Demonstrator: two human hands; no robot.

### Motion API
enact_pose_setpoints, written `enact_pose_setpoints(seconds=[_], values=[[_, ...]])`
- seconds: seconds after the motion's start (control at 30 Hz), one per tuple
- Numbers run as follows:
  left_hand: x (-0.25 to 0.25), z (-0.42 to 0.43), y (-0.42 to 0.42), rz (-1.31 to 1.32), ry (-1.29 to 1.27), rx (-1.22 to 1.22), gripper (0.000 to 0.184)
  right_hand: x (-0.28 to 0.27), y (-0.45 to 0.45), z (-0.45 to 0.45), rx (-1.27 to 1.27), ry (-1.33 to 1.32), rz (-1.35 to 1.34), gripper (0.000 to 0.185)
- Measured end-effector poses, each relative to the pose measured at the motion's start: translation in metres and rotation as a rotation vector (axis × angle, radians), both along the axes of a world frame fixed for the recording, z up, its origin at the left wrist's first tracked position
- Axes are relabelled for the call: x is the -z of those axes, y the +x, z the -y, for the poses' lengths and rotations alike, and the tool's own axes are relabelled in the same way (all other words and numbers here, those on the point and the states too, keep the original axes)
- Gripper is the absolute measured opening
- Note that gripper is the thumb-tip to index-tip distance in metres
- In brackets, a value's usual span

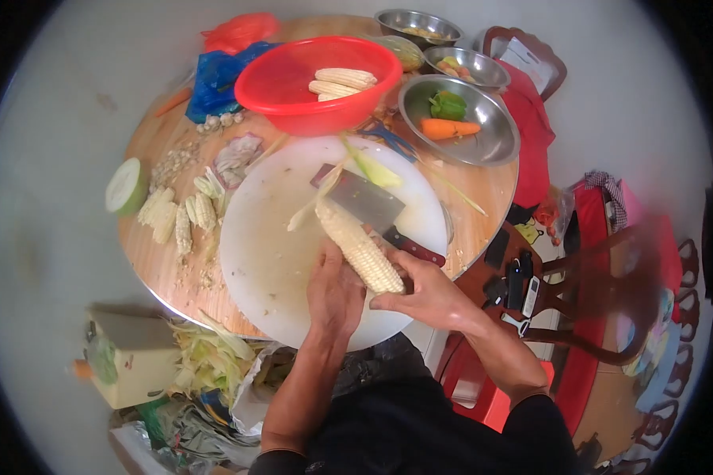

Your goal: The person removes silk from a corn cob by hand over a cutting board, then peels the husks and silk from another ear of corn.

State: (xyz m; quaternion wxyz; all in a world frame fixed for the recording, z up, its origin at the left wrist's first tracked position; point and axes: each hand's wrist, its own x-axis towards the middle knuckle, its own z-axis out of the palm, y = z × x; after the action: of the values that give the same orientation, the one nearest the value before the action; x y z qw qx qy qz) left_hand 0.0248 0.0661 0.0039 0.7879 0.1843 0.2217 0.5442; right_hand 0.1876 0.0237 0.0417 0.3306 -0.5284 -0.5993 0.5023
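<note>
Between my two hands is a pale, husked ear of corn (360, 249), held at a slant over the round white cutting board (253, 214). My left hand (334, 285) grips its left side, with the fingers partly hidden beneath it. Around the lower right end, my right hand (428, 289) is closed, thumb at the tip. Behind the corn a cleaver (364, 198) lies flat on the board, its dark riveted handle toward my right hand. Strips of green husk (376, 169) lie by the blade.
A red basin (317, 119) with several corn ears stands behind the board. A steel bowl (499, 142) holds a carrot (449, 129) and a green pepper (448, 105). Corn pieces (160, 214) and a cut gourd (125, 188) lie left. Husks (206, 356) fill a bag below.
</note>
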Motion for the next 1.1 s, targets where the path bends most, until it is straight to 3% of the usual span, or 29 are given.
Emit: enact_pose_setpoints(seconds=[0.03,0.07,0.13,0.17,0.27,0.5,0.57,0.7,0.77,0.9,0.97,1.0,1.07,1.1], values=[[-0.003,-0.002,0.001,-0.077,0.047,-0.048,0.048,0.016,0.002,-0.005,0.005,0.069,-0.079,0.055],[-0.004,-0.002,0.001,-0.155,0.092,-0.098,0.046,0.016,0.008,-0.005,-0.008,0.070,-0.074,0.055],[-0.001,-0.005,-0.010,-0.273,0.198,-0.118,0.044,0.001,0.013,-0.010,-0.054,-0.194,-0.223,0.042],[0.001,-0.007,-0.016,-0.395,0.303,-0.125,0.043,-0.001,0.011,-0.009,-0.051,-0.183,-0.332,0.034],[0.003,-0.014,-0.035,-0.560,0.370,-0.122,0.040,-0.008,0.017,-0.011,-0.135,-0.206,-0.364,0.037],[-0.009,-0.024,-0.058,-0.582,0.332,-0.147,0.034,-0.008,0.017,-0.015,-0.166,-0.286,-0.510,0.049],[-0.011,-0.029,-0.059,-0.979,0.505,-0.090,0.031,-0.006,0.016,-0.017,-0.196,-0.260,-0.567,0.051],[-0.024,-0.027,-0.065,-1.065,0.769,-0.115,0.028,-0.005,0.012,-0.017,-0.133,-0.279,-0.627,0.051],[-0.024,-0.024,-0.072,-0.937,1.121,0.192,0.030,-0.002,0.015,-0.019,-0.080,-0.277,-0.610,0.062],[-0.026,-0.020,-0.077,-0.848,1.043,0.416,0.030,-0.003,0.021,-0.021,-0.031,-0.345,-0.643,0.067],[-0.023,-0.022,-0.070,-0.982,0.703,0.204,0.030,-0.001,0.022,-0.023,-0.003,-0.403,-0.735,0.068],[-0.021,-0.024,-0.067,-0.983,0.702,0.199,0.030,-0.002,0.021,-0.023,-0.008,-0.404,-0.733,0.068],[-0.021,-0.030,-0.060,-0.795,0.454,0.072,0.029,-0.006,0.017,-0.020,0.048,-0.435,-0.745,0.069],[-0.025,-0.032,-0.058,-0.795,0.452,0.071,0.029,-0.004,0.019,-0.020,0.047,-0.436,-0.745,0.069]])
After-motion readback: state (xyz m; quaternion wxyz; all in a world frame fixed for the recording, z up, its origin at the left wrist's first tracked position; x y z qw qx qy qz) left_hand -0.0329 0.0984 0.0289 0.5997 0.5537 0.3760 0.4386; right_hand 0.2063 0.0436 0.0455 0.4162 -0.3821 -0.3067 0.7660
